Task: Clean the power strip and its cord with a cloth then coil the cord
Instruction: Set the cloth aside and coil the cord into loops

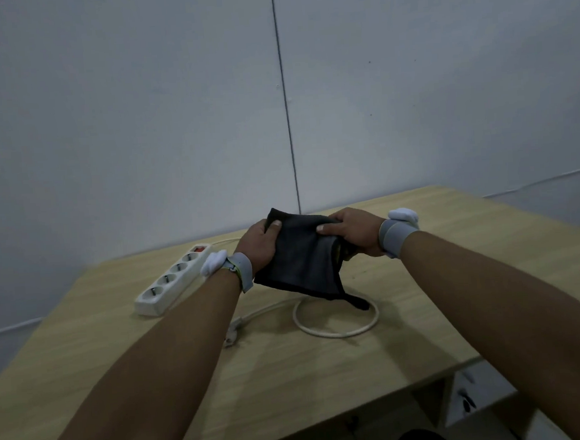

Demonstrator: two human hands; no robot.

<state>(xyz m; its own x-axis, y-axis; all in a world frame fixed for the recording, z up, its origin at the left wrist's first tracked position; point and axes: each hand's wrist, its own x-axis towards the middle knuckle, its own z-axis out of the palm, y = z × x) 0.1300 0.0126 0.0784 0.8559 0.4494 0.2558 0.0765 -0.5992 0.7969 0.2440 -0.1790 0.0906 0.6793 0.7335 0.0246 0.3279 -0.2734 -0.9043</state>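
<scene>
Tabletop point(423, 279): set against the wall point(136, 110), which rises behind it.
Power strip point(174, 280): laid on the left part of the tabletop, running diagonally from near left to far right.
Cord point(337, 333): led off the far end of the power strip, then seen again as a loop on the tabletop in the middle, below the cloth.
Plug point(233, 335): laid on the tabletop, left of the loop, before the power strip.
Cloth point(301, 260): held above the tabletop, between both hands, right of the power strip.
Left hand point(259, 247): placed at the cloth's left edge.
Right hand point(354, 230): placed at the cloth's right edge.
</scene>
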